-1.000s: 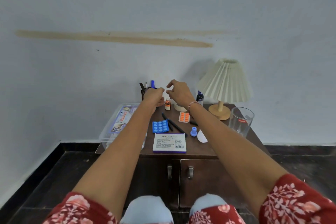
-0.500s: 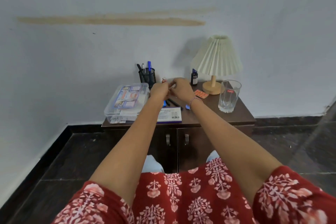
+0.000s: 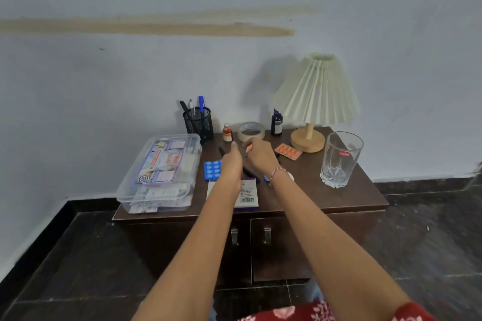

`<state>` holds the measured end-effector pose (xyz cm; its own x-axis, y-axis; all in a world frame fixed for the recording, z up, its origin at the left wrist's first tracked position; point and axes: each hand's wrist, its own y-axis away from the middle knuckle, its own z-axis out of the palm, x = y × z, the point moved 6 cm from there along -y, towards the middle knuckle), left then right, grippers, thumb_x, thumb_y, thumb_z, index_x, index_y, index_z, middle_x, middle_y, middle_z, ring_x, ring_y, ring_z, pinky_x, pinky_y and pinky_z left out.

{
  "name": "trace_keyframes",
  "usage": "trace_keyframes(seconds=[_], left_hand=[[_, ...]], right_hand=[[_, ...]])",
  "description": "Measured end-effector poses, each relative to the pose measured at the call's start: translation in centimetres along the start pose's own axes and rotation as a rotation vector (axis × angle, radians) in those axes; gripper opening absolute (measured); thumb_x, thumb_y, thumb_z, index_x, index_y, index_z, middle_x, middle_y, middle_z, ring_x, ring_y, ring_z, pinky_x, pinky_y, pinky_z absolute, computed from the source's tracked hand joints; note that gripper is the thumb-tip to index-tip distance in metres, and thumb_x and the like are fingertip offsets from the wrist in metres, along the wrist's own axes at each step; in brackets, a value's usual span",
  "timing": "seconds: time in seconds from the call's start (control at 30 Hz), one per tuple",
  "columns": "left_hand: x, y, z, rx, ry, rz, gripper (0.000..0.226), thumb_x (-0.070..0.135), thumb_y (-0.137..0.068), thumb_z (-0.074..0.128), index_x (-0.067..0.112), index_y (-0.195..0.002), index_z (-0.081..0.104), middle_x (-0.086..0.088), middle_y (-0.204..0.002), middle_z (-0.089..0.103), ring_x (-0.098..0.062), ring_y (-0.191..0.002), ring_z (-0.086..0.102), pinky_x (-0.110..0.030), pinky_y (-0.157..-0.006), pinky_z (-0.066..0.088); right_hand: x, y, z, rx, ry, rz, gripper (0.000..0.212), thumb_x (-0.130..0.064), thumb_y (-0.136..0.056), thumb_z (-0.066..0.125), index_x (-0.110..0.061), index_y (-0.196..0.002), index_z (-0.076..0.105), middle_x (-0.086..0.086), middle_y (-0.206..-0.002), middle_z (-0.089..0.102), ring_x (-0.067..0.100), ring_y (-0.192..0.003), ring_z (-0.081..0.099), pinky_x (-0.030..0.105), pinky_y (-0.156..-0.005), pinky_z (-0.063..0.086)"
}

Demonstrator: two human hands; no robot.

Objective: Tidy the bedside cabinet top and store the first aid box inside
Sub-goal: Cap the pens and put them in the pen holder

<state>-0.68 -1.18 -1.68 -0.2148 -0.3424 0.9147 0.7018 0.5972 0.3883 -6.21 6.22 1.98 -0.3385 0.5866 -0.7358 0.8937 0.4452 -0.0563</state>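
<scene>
While the bedside cabinet (image 3: 326,190) carries the first aid box (image 3: 161,172) along its left edge, a lamp (image 3: 317,91) stands at its back right corner. Over the middle the left hand (image 3: 232,164) reaches with fingers straight and together, and the right hand (image 3: 262,157) pinches a small orange thing (image 3: 249,148) in its fingers.
</scene>
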Motion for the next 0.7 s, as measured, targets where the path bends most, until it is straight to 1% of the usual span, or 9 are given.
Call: trace_keyframes(seconds=[0.07,0.17,0.2,0.3,0.37,0.43,0.53,0.63,0.7], left_hand=[[0.9,-1.3,0.3,0.02,-0.015,0.004,0.055,0.048,-0.097,0.035,0.006,-0.131,0.046,-0.013,-0.097,0.059,-0.014,-0.065,0.045,-0.026,-0.055,0.039],[0.2,-2.7,0.5,0.048,-0.036,-0.067,0.055,0.05,-0.096,0.036,0.009,-0.131,0.045,-0.005,-0.076,0.045,-0.013,-0.064,0.041,-0.024,-0.057,0.039],[-0.2,-2.9,0.7,0.049,-0.043,-0.094,0.053,0.049,-0.096,0.036,0.008,-0.129,0.046,-0.005,-0.075,0.044,-0.013,-0.066,0.043,-0.025,-0.061,0.043],[-0.9,-3.6,1.0,0.043,-0.044,-0.131,0.049,0.047,-0.096,0.038,0.007,-0.123,0.047,-0.008,-0.082,0.05,-0.016,-0.08,0.05,-0.03,-0.084,0.051],[-0.9,-3.9,0.8,0.047,-0.024,-0.14,0.047,0.044,-0.096,0.04,0.007,-0.125,0.046,-0.011,-0.093,0.053,-0.018,-0.088,0.051,-0.032,-0.09,0.05],[-0.7,-4.1,0.7,0.041,0.013,-0.142,0.045,0.042,-0.096,0.042,0.008,-0.127,0.044,-0.012,-0.098,0.052,-0.019,-0.088,0.052,-0.03,-0.084,0.051],[-0.3,-4.2,0.7,0.043,0.078,-0.118,0.042,0.036,-0.097,0.044,0.007,-0.127,0.045,-0.012,-0.09,0.052,-0.021,-0.088,0.054,-0.027,-0.075,0.05],[0.2,-4.5,0.4,0.077,0.082,-0.055,0.039,0.025,-0.095,0.048,0.005,-0.129,0.044,-0.016,-0.1,0.059,-0.025,-0.095,0.06,-0.036,-0.087,0.051],[0.3,-4.6,0.0,0.113,0.037,-0.02,0.034,0.017,-0.093,0.052,0.001,-0.123,0.051,-0.018,-0.109,0.062,-0.028,-0.103,0.062,-0.04,-0.096,0.05]], right_hand=[[0.2,-1.2,0.1,-0.002,0.03,0.003,0.034,0.0,-0.091,0.042,-0.003,-0.12,0.061,0.019,-0.127,0.058,0.03,-0.124,0.048,0.035,-0.104,0.039],[1.0,-2.4,0.8,-0.014,0.098,0.009,0.031,-0.002,-0.091,0.046,-0.004,-0.113,0.066,0.018,-0.124,0.061,0.029,-0.122,0.051,0.036,-0.102,0.042],[1.3,-2.6,1.1,-0.018,0.126,0.015,0.028,-0.004,-0.09,0.048,-0.005,-0.111,0.067,0.017,-0.122,0.062,0.029,-0.12,0.053,0.036,-0.101,0.043],[2.2,-3.3,2.2,-0.058,0.231,0.043,0.025,-0.014,-0.092,0.054,-0.006,-0.112,0.066,0.016,-0.123,0.06,0.028,-0.118,0.053,0.036,-0.098,0.046],[2.3,-3.6,2.6,-0.063,0.255,0.05,0.028,-0.02,-0.091,0.057,-0.005,-0.113,0.066,0.017,-0.123,0.06,0.029,-0.117,0.053,0.037,-0.096,0.046],[2.5,-4.0,2.6,-0.052,0.204,0.065,0.026,-0.019,-0.089,0.061,-0.006,-0.109,0.069,0.017,-0.121,0.061,0.029,-0.117,0.054,0.037,-0.096,0.047],[3.1,-4.5,2.3,0.011,0.067,0.143,0.022,-0.007,-0.083,0.064,-0.013,-0.103,0.072,0.014,-0.119,0.064,0.025,-0.116,0.056,0.033,-0.094,0.047],[3.4,-4.7,2.0,0.077,-0.083,0.2,0.027,-0.001,-0.078,0.068,-0.015,-0.101,0.072,0.011,-0.114,0.066,0.023,-0.11,0.06,0.028,-0.087,0.045],[3.2,-4.5,2.1,0.09,-0.134,0.197,0.027,-0.001,-0.076,0.07,-0.014,-0.1,0.072,0.008,-0.108,0.068,0.02,-0.106,0.061,0.024,-0.082,0.044]])
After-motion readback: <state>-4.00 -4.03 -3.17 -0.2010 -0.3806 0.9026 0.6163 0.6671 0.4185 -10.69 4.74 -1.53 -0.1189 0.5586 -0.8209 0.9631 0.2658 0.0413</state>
